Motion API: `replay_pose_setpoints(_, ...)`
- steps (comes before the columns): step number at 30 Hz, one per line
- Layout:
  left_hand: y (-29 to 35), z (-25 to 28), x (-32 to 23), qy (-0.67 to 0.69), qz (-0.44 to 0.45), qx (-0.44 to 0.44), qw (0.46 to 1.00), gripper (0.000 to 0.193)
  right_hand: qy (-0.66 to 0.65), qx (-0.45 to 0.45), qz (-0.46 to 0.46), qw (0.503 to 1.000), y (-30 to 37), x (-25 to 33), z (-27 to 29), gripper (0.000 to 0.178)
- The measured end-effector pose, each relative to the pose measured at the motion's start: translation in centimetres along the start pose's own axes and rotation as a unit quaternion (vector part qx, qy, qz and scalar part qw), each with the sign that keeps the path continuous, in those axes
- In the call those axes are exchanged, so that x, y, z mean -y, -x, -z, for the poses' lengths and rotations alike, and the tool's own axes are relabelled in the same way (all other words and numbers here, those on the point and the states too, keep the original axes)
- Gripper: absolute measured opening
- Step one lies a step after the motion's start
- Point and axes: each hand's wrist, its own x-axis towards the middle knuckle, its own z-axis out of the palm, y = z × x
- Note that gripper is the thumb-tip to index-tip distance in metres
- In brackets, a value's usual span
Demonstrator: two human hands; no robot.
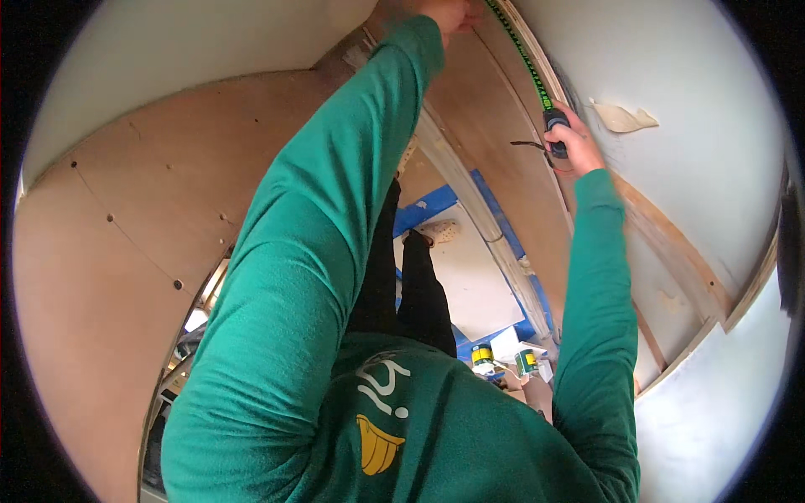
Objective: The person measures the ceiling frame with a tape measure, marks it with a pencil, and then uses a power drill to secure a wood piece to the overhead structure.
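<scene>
My right hand (577,141) is wrapped round the black case of a tape measure (556,134). A green blade (528,63) with dark markings runs out of the case along a curved wooden edge strip (539,54) and leaves the picture at the top. A thin dark strap hangs by the case. My left hand (453,15) reaches up to the top edge beside the brown panel, close to the blade. Its fingers are blurred and partly cut off, so whether they touch the blade is hidden.
Brown boards with screw holes (109,218) cover the left wall. A pale wall (696,92) with a peeling flap (622,117) stands at right. Below, blue tape borders a white floor sheet (482,281). Paint cans (482,356) stand near my feet.
</scene>
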Motion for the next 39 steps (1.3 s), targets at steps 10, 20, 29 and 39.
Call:
replay_pose_setpoints(10, 3.3, -3.4, 2.0, 0.015, 0.005, -0.032, 0.999, 0.032, 0.043, -0.021, 0.015, 0.999, 0.8, 0.4, -0.5, 0.078)
replay_pose_setpoints(20, 3.7, -1.0, 7.7, -0.035, -0.04, 0.003, 0.999, 0.031, 0.127, -0.046, 0.044, 0.99, 0.8, -0.7, -0.3, 0.083)
replay_pose_setpoints(29, 22.3, 11.8, 33.0, -0.27, 0.049, 0.029, 0.961, 0.018, 0.132, -0.017, 0.049, 0.99, 2.9, 1.7, -0.8, 0.08)
replay_pose_setpoints(39, 33.8, 12.6, 26.7, -0.404, 0.07, 0.027, 0.912, 0.04, 0.149, -0.032, 0.082, 0.985, 1.2, -0.8, -0.7, 0.085)
